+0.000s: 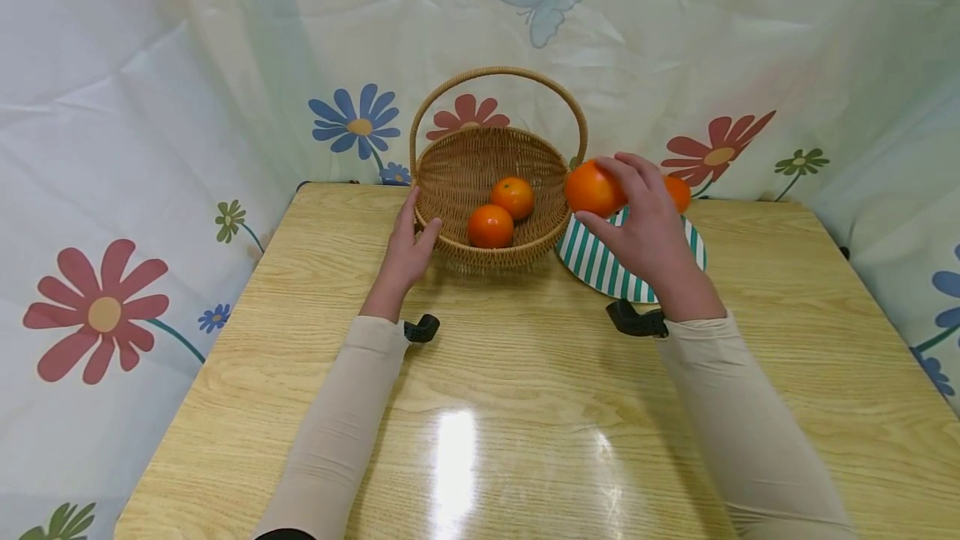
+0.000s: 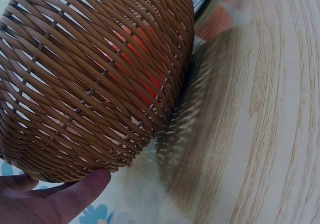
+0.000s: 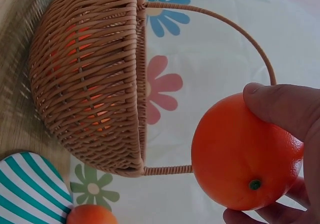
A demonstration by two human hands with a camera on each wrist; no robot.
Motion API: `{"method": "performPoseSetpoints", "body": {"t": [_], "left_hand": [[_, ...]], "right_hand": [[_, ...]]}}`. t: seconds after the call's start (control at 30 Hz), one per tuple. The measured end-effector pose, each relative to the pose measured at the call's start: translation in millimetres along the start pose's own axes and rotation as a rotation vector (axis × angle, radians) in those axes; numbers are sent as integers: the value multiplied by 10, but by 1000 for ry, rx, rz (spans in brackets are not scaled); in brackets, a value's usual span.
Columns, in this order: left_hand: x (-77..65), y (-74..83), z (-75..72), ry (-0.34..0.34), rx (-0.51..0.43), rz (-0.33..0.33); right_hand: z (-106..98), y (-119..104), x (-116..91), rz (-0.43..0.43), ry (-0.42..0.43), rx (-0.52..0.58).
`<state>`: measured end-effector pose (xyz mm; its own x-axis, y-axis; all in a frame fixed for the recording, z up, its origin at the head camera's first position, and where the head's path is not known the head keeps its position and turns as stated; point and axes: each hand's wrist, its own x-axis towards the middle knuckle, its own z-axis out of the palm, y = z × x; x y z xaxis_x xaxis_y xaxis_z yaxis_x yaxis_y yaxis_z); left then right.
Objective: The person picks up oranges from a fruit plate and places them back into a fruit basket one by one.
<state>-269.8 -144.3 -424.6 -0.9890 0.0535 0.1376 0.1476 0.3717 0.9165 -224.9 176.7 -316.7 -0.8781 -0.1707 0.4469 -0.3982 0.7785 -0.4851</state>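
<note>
A wicker basket (image 1: pixel 480 255) with a tall arched handle stands on the table, and two oranges (image 1: pixel 491 227) lie inside it. My left hand (image 1: pixel 406 257) rests against the basket's left side, its thumb spread from the straight fingers. In the left wrist view the thumb (image 2: pixel 82 194) touches the weave near the rim. My right hand (image 1: pixel 651 219) grips another orange (image 1: pixel 592 188) between thumb and fingers, just right of the basket's rim. The right wrist view shows this held orange (image 3: pixel 245 154) with its small green stem end.
A green-and-white striped round plate (image 1: pixel 600 261) lies right of the basket, partly hidden under my right hand. One more orange (image 1: pixel 678 193) sits at its far side. Behind the wooden table (image 1: pixel 540 407) hangs a flowered cloth (image 1: pixel 637 48).
</note>
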Motion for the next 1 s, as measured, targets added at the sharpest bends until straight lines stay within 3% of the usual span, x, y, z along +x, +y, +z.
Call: {"method": "performPoseSetpoints", "body": {"t": [1.0], "left_hand": [[1,3,2,2,4,6]], "right_hand": [[164,-75,65,-73,-14,6]]}}
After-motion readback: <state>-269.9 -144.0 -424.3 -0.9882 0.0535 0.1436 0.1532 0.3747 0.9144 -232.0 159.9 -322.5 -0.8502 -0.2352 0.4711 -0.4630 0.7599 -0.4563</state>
